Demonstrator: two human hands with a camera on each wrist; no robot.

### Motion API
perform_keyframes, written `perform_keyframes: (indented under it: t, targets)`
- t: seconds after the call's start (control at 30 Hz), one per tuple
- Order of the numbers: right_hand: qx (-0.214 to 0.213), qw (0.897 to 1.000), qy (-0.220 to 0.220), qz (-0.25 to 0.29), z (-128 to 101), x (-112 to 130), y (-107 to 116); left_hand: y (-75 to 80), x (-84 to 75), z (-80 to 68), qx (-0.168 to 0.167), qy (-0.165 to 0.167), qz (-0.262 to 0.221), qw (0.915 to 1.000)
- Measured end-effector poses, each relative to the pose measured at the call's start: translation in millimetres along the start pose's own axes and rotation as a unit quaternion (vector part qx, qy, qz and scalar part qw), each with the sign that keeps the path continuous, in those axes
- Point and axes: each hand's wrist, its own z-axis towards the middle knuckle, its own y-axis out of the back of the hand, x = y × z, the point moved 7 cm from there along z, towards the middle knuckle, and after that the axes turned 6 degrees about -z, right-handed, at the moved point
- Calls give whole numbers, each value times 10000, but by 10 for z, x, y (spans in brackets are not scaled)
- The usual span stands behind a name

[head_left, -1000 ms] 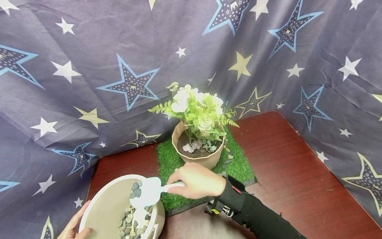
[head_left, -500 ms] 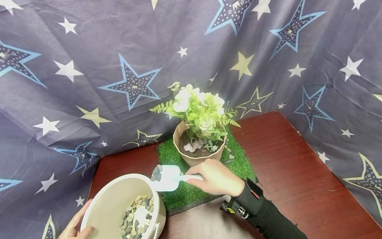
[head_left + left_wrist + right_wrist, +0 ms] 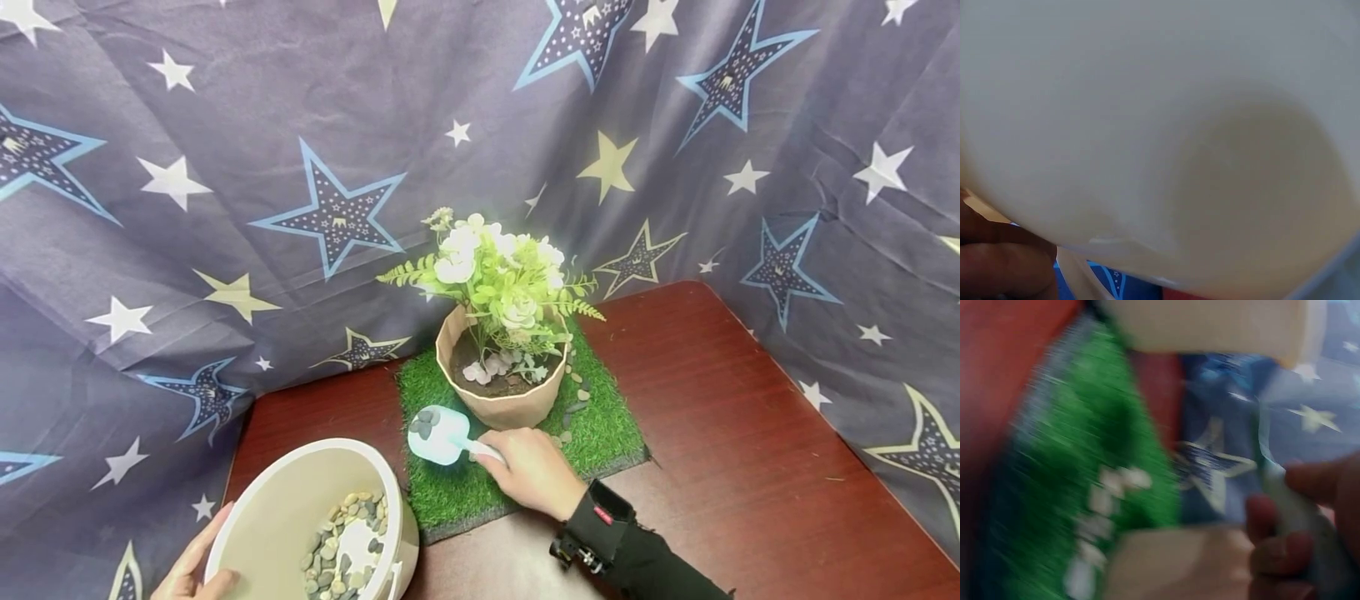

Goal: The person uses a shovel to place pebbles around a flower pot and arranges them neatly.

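Observation:
My right hand grips the handle of a small pale-blue shovel over the artificial grass mat, in front of the flowerpot and to its left. A few dark grey pebbles lie on its blade. In the right wrist view the fingers wrap the shovel's handle, and the picture is blurred. At the lower left, my left hand holds the rim of a tilted beige bucket, with grey and tan pebbles inside. The bucket's wall fills most of the left wrist view.
A beige faceted flowerpot with soil, white flowers and ferns stands on the mat. Several pebbles line the mat along the pot's right side. Behind the reddish-brown table hangs a star-patterned cloth.
My right hand has carried the shovel and its pebbles rightward out of the bucket, across its rim and over the grass mat. The left hand still holds the bucket in place.

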Motion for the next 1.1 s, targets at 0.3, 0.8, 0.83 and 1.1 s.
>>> perform_keyframes:
  t: [0.3,0.8,0.83,1.1]
  targets:
    - [-459,9974,-476,-274,-101,15,-700,22,46,-5,161,175,31,9997]
    - [294,9860,-1246,1067,-37,175,-1259,41,71,-26,-30,169,-39,9998]
    - [348,9840,-1310,1160,-36,171,-1289,44,71,-33,-74,195,-22,9998]
    - [515,9713,-1523,1755,9,139,-1354,48,64,-7,-133,137,186,9996]
